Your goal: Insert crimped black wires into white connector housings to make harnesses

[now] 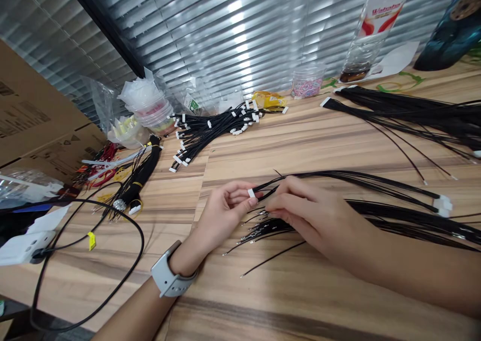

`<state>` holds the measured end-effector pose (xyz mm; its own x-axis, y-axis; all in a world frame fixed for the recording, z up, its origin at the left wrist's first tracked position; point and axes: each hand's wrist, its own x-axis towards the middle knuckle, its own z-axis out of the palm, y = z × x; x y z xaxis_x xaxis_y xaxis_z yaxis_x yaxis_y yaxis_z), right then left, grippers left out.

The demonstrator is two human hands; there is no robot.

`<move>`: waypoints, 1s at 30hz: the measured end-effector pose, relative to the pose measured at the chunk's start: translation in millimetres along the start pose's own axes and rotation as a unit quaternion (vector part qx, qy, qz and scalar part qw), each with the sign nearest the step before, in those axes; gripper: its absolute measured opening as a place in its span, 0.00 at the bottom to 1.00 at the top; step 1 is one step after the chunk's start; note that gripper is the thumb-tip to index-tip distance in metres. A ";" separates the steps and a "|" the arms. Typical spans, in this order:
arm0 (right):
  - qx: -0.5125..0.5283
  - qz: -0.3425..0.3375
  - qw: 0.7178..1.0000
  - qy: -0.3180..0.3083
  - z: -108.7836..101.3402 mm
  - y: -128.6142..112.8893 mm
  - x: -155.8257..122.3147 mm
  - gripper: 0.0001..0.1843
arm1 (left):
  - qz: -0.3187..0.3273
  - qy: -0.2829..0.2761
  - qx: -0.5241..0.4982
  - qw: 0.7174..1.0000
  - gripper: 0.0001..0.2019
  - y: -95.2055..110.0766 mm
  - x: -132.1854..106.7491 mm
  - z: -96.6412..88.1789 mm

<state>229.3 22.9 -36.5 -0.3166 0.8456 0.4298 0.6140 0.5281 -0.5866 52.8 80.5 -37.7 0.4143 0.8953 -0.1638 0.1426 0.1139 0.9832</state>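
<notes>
My left hand pinches a small white connector between thumb and fingers. From it a harness of thin black wires runs right to a larger white connector lying on the table. Just right of the small connector, my right hand has its thumb and fingers pinched together by the wires; what sits between the fingertips is hidden. Under and beside that hand lies a bundle of loose black wires, their metal-tipped ends fanned out toward the left.
A pile of finished-looking black cables with white connectors lies at the back. More cables lie back right, near a bottle and a jar. At left are a tied wire bundle, a power strip and a looped cord.
</notes>
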 end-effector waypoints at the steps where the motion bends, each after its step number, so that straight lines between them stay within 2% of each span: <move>1: 0.012 -0.006 1.000 -0.016 1.9 2.0 -0.4 0.12 | -0.001 -0.006 0.002 1.000 0.10 0.4 -0.7 0.8; 6: 0.011 0.028 0.999 -0.034 3.4 12.4 -0.1 0.12 | -0.017 -0.023 -0.006 1.000 0.10 2.9 -4.3 5.3; 12: 0.066 0.084 0.994 -0.006 2.0 15.4 0.1 0.08 | -0.039 -0.025 -0.031 0.998 0.09 5.0 -5.3 7.4; 19: 0.090 0.085 0.992 0.021 4.3 17.6 -0.2 0.13 | -0.048 -0.034 -0.045 0.997 0.10 5.6 -6.2 7.4; 30: 0.148 0.111 0.983 -0.004 2.7 15.2 2.4 0.18 | -0.042 -0.051 -0.014 0.998 0.10 4.4 -6.1 4.5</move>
<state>235.9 33.2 -46.2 -0.2054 0.9427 0.2631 0.4323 0.3285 -0.8398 54.9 73.5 -32.7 0.4914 0.8340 -0.2511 0.1554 0.1997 0.9674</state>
